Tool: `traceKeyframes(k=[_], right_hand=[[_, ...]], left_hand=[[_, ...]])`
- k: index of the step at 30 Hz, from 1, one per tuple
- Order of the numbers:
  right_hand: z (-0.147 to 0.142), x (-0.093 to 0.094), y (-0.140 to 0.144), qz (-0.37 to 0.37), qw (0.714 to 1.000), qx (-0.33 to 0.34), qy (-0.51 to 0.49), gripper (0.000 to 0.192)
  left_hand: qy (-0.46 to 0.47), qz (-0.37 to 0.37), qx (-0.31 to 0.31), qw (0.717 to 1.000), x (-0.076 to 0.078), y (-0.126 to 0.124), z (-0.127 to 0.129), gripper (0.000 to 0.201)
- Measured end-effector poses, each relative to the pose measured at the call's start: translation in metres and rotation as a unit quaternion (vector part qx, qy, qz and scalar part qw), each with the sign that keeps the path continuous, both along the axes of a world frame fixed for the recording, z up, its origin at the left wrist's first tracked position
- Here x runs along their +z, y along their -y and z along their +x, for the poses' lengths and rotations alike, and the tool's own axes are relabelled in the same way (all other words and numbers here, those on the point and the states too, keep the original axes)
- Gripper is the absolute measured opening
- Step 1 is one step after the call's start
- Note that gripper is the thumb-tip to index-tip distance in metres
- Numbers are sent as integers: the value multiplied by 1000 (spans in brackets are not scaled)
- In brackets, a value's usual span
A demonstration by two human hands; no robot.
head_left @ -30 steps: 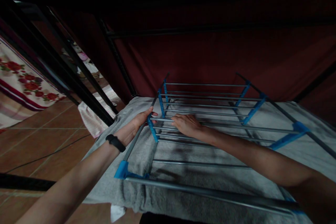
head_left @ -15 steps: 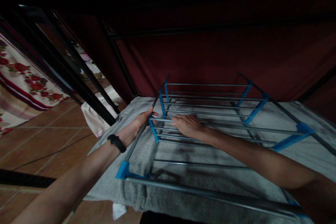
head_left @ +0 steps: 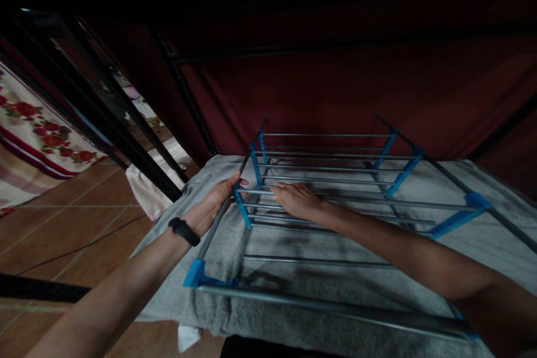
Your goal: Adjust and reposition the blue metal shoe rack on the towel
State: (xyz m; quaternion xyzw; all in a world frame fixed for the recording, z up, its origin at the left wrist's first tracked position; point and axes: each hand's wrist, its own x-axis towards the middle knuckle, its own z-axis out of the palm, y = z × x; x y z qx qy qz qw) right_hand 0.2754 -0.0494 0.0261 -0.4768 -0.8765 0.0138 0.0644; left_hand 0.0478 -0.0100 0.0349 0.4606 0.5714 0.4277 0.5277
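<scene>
A metal rack (head_left: 319, 260) of grey rods and blue plastic joints lies on a grey towel (head_left: 268, 246) spread over a low surface. My left hand (head_left: 213, 204), with a black band on the wrist, grips the rack's left side rail by a blue joint (head_left: 242, 208). My right hand (head_left: 298, 200) rests palm down on the cross rods in the rack's left half, fingers curled over one rod. Both forearms reach in from the bottom corners.
A dark red cloth wall (head_left: 335, 89) stands right behind the rack. Black metal bars (head_left: 104, 106) slant at the left. A flowered cloth (head_left: 37, 140) and a pale checked cloth (head_left: 146, 190) lie on the tiled floor (head_left: 62, 229) at left.
The view shifted slightly. Both hands stay on the rack in the same places.
</scene>
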Motion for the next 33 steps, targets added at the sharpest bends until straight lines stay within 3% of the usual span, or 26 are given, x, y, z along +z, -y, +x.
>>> traceKeyframes(k=[6, 19, 33], right_hand=[[0, -2, 0, 8, 1000, 3, 5, 33], [0, -4, 0, -10, 999, -19, -25, 30], [0, 5, -5, -83, 995, -29, -38, 33]], left_hand=[[20, -42, -12, 999, 4, 5, 1, 34], [-13, 1, 4, 1000, 3, 7, 6, 35], [-10, -40, -23, 999, 4, 9, 7, 32]])
